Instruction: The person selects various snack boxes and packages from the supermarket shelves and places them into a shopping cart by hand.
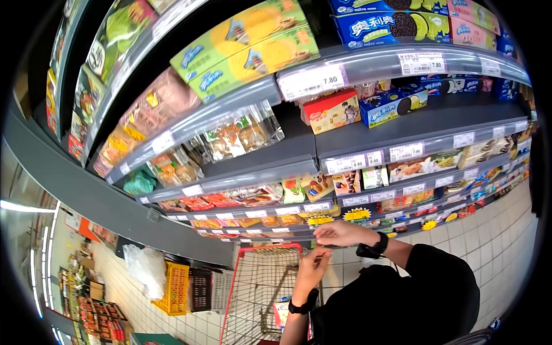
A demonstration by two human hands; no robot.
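Note:
My left hand (pixel 310 270) is raised over the red-edged shopping cart (pixel 257 275), its fingers loosely bent and nothing visible in them. Just above and to the right in the picture, my right hand (pixel 339 233) hovers near the yellow shelf labels (pixel 357 214), fingers half curled, with no held item showing. The hands are close together but apart. Each wrist wears a black band. A small printed package (pixel 282 313) lies inside the cart.
Curved store shelves (pixel 293 144) bear blue cookie boxes (pixel 391 29), green-yellow boxes (pixel 247 49), a red box (pixel 332 111) and bagged breads. Yellow (pixel 172 288) and dark crates (pixel 201 290) stand on the tiled floor beside a white plastic bag (pixel 144 269).

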